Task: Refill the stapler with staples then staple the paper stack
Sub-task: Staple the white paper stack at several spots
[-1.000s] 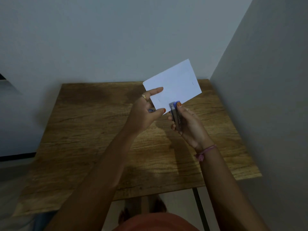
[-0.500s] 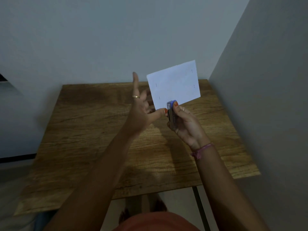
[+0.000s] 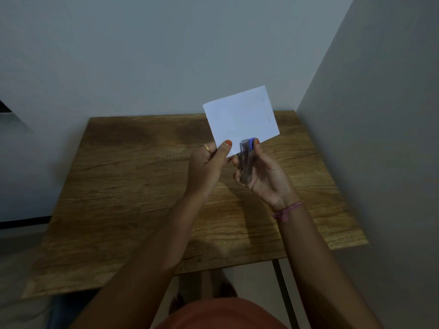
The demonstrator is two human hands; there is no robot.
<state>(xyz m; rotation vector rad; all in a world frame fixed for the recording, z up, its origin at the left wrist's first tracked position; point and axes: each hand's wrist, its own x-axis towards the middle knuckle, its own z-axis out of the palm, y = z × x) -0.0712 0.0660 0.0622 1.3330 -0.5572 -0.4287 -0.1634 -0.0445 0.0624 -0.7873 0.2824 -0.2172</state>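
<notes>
A white paper stack (image 3: pixel 241 117) is held up above the wooden table (image 3: pixel 133 186), tilted, with small staple marks near its right edge. My left hand (image 3: pixel 207 163) pinches its lower left corner between thumb and fingers. My right hand (image 3: pixel 261 174) grips a small stapler (image 3: pixel 245 160) with a blue tip and metal body, held upright. The stapler's jaw sits on the paper's bottom edge, just right of my left thumb.
The table stands in a corner, with a grey wall (image 3: pixel 190 55) behind and another wall (image 3: pixel 380 138) close on the right. A dark metal table leg (image 3: pixel 282 293) shows below the front edge.
My left hand, fingers spread half a second ago, has closed again on the paper's lower left corner. The paper has turned slightly, and the stapler stays at its bottom edge.
</notes>
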